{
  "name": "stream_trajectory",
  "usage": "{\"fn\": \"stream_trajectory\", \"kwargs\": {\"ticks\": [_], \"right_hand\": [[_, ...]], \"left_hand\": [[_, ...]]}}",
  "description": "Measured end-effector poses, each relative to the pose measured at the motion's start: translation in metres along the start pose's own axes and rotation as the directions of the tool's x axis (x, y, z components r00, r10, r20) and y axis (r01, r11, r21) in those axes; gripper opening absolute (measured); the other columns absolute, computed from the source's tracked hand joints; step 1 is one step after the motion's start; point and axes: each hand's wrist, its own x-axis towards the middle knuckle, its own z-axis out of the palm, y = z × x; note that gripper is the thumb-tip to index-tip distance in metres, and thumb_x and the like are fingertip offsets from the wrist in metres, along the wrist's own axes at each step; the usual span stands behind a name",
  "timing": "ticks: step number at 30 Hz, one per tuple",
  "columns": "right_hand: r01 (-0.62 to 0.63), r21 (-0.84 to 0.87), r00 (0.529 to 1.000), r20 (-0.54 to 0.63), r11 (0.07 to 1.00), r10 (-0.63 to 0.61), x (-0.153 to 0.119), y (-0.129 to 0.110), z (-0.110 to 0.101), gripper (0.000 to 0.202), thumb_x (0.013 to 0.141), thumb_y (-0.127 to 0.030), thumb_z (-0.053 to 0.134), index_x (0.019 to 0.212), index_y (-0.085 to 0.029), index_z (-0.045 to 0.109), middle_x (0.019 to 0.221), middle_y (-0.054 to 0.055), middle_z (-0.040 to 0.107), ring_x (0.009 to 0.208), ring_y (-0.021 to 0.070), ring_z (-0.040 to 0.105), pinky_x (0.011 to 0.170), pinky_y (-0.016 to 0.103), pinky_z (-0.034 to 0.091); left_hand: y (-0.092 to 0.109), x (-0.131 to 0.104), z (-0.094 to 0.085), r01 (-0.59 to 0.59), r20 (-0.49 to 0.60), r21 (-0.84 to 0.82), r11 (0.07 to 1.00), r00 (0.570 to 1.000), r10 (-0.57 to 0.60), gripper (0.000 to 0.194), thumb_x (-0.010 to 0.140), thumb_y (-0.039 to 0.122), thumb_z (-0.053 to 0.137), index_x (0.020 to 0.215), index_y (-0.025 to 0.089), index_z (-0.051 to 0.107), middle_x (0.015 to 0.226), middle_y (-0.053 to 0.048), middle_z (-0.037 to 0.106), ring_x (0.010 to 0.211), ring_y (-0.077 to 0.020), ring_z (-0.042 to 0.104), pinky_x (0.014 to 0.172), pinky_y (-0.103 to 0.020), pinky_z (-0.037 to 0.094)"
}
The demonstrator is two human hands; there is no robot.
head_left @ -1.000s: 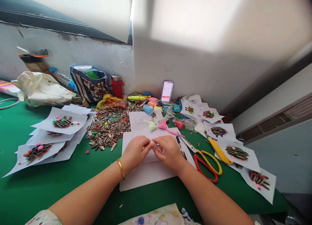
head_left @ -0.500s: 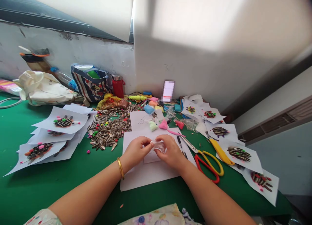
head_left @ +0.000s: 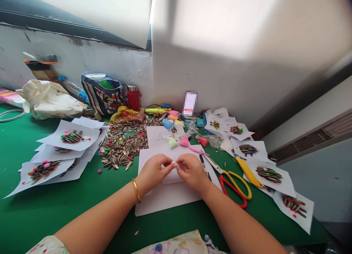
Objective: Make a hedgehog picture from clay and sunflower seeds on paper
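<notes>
My left hand (head_left: 157, 170) and my right hand (head_left: 191, 172) meet above white paper (head_left: 176, 199) at the middle of the table. A small crumpled clear plastic piece (head_left: 176, 165) is pinched between the fingertips of both. Just beyond them lie a pale green clay packet (head_left: 172, 142) and a pink clay packet (head_left: 184, 140) with a pink tool (head_left: 196, 150). Scissors (head_left: 233, 188) with red and yellow handles rest to the right of my right hand, and a black pen (head_left: 202, 160) is beside it.
Striped seeds (head_left: 123, 147) are heaped left of the paper. Decorated seed sheets lie at left (head_left: 60, 144) and right (head_left: 286, 179). A yellow cutter (head_left: 249, 172), a red bottle (head_left: 133, 98), a striped bag (head_left: 103, 94) and a cream bag (head_left: 51, 100) are also on the green table (head_left: 90, 213).
My right fingers have closed in around the plastic, which was spread wider and now looks bunched. My hands have otherwise hardly moved.
</notes>
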Motion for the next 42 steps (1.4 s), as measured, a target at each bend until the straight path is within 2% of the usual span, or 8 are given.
{"fn": "stream_trajectory", "kwargs": {"ticks": [5,13,18,21,25,30,34,42], "right_hand": [[-0.004,0.03,1.0,0.009,1.0,0.003,-0.0003,0.0013,-0.0009,0.01,0.083,-0.017,0.06,0.089,-0.023,0.063,0.087,0.003,0.069,0.084,0.0199,0.062,0.081,0.036,0.043],[0.045,0.044,0.999,0.021,0.998,-0.046,0.0006,-0.0031,0.0001,0.008,0.082,-0.015,0.059,0.083,-0.023,0.061,0.082,0.002,0.068,0.081,0.0191,0.062,0.084,0.037,0.042],[-0.024,0.093,1.0,-0.014,0.995,0.026,-0.0013,-0.001,0.0027,0.007,0.081,-0.016,0.059,0.082,-0.023,0.062,0.085,0.003,0.068,0.082,0.0197,0.062,0.082,0.036,0.044],[-0.066,0.158,0.997,-0.025,0.985,0.071,-0.0028,0.0029,0.0043,0.008,0.082,-0.017,0.06,0.085,-0.023,0.063,0.089,0.003,0.068,0.085,0.0196,0.062,0.081,0.034,0.047],[-0.077,0.189,0.996,-0.026,0.979,0.084,-0.004,0.0056,0.0038,0.007,0.085,-0.02,0.061,0.09,-0.024,0.064,0.092,0.004,0.068,0.087,0.0192,0.061,0.081,0.033,0.047],[0.003,0.107,1.0,-0.029,0.994,0.001,-0.0029,0.0019,0.0012,0.005,0.086,-0.02,0.062,0.09,-0.023,0.064,0.09,0.003,0.067,0.084,0.0188,0.06,0.08,0.034,0.045],[0.075,0.045,0.997,-0.025,0.996,-0.074,-0.0018,-0.0015,0.0014,0.01,0.081,-0.014,0.063,0.088,-0.022,0.063,0.087,0.002,0.067,0.084,0.0192,0.061,0.083,0.036,0.043],[0.012,0.056,0.998,-0.057,0.998,-0.009,-0.004,0.0008,0.0028,0.01,0.082,-0.014,0.059,0.086,-0.022,0.062,0.088,0.002,0.067,0.084,0.0186,0.061,0.079,0.033,0.045]], "left_hand": [[-0.0011,-0.0024,0.0031,-0.076,-0.066,0.054,0.996,0.995,0.08,0.012,0.086,0.033,0.067,0.088,0.021,0.07,0.083,-0.003,0.071,0.079,-0.0191,0.064,0.074,-0.032,0.049],[0.0024,-0.0019,0.0038,0.023,-0.006,-0.109,0.994,1.0,-0.024,0.013,0.087,0.032,0.063,0.085,0.021,0.069,0.08,-0.001,0.07,0.074,-0.0163,0.063,0.069,-0.028,0.049],[0.0044,-0.0003,0.0034,0.062,-0.037,-0.178,0.982,0.997,-0.07,0.008,0.083,0.022,0.058,0.08,0.02,0.065,0.076,0.001,0.067,0.073,-0.0149,0.061,0.068,-0.026,0.05],[0.0029,0.0005,0.0025,0.063,-0.06,-0.239,0.969,0.995,-0.079,0.009,0.082,0.025,0.06,0.087,0.019,0.066,0.082,-0.001,0.069,0.077,-0.0154,0.064,0.072,-0.027,0.053],[0.0016,0.0009,0.0001,0.08,-0.014,-0.298,0.951,0.996,-0.088,0.016,0.085,0.03,0.062,0.093,0.02,0.07,0.09,-0.003,0.074,0.082,-0.017,0.067,0.078,-0.03,0.054],[0.0037,0.001,-0.0014,0.135,0.006,-0.284,0.949,0.99,-0.139,0.016,0.083,0.033,0.065,0.088,0.019,0.071,0.085,-0.002,0.073,0.079,-0.0174,0.067,0.074,-0.028,0.053],[0.0042,0.0012,0.0007,0.119,0.01,-0.256,0.959,0.993,-0.121,0.01,0.082,0.025,0.062,0.083,0.019,0.07,0.081,-0.001,0.072,0.077,-0.0164,0.066,0.072,-0.027,0.051],[0.0029,-0.0009,0.0012,0.021,-0.059,-0.18,0.983,0.998,-0.032,0.01,0.086,0.028,0.063,0.088,0.02,0.066,0.083,0.0,0.07,0.078,-0.0156,0.063,0.075,-0.027,0.049]]}}
